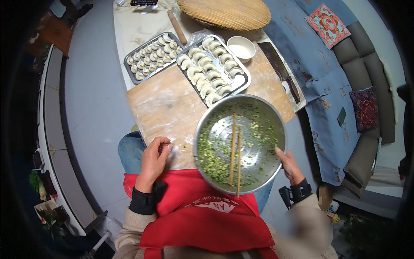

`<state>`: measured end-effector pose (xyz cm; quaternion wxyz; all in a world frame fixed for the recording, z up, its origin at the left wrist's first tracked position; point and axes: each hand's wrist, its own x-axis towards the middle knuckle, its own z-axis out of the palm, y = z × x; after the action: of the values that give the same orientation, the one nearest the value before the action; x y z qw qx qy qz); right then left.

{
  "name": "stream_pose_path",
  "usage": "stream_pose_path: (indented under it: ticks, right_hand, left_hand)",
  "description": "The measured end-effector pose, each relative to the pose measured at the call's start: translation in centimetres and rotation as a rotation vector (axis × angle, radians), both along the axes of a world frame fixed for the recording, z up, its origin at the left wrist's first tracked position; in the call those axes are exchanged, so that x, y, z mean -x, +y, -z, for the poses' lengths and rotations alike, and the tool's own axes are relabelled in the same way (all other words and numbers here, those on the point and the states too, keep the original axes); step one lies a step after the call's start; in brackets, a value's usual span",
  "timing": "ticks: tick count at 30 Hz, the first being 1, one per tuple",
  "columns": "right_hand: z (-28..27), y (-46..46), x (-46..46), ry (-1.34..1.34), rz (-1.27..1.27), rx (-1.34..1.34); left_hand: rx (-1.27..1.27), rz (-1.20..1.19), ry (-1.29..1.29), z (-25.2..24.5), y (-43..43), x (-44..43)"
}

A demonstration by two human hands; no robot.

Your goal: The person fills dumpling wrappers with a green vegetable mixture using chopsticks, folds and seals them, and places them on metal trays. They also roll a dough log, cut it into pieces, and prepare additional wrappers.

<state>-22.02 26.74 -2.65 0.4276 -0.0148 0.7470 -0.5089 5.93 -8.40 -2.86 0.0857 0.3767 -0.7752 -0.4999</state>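
Note:
My right hand (290, 165) grips the right rim of a large stainless steel bowl (241, 145), thumb over the edge. Chopped green filling (213, 165) clings to its bottom and wall, and a pair of wooden chopsticks (233, 149) lies inside, one end over the near rim. My left hand (155, 160) rests by the near edge of a floured wooden board (161, 106), fingers curled; whether it pinches something small cannot be told. Beyond the bowl, a metal tray (247, 82) holds rows of crescent dumplings (207, 67). Another tray (132, 77) to its left carries smaller folded dumplings (153, 56).
A white bowl of flour (241, 48) stands right of the dumpling tray. A cleaver (284, 73) lies at the table's right edge. Farther back are a rolling pin (177, 27), a round slatted lid (226, 13) and a remote control (144, 2). A covered sofa (323, 97) stands at the right.

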Motion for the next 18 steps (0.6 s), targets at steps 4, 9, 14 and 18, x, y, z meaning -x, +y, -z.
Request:
stream_pose_path:
  ticks: [4, 9, 14, 18]
  right_hand:
    - [-2.4, 4.5, 2.8, 0.02, 0.148, -0.052]
    - [-4.4, 8.9, 8.2, 0.179, 0.342, -0.005]
    - [-2.9, 9.0, 13.2, 0.208, 0.431, 0.055]
    - [-0.2, 7.7, 16.5, 0.164, 0.412, 0.067]
  left_hand:
    - [0.183, 0.079, -0.054, -0.4, -0.5, -0.1]
    - [0.413, 0.218, -0.05, 1.0, -1.1, 1.2]
    - [0.353, 0.301, -0.063, 3.2, -0.4, 2.5]
    - [0.447, 0.367, -0.042, 4.6, 1.0, 3.1]
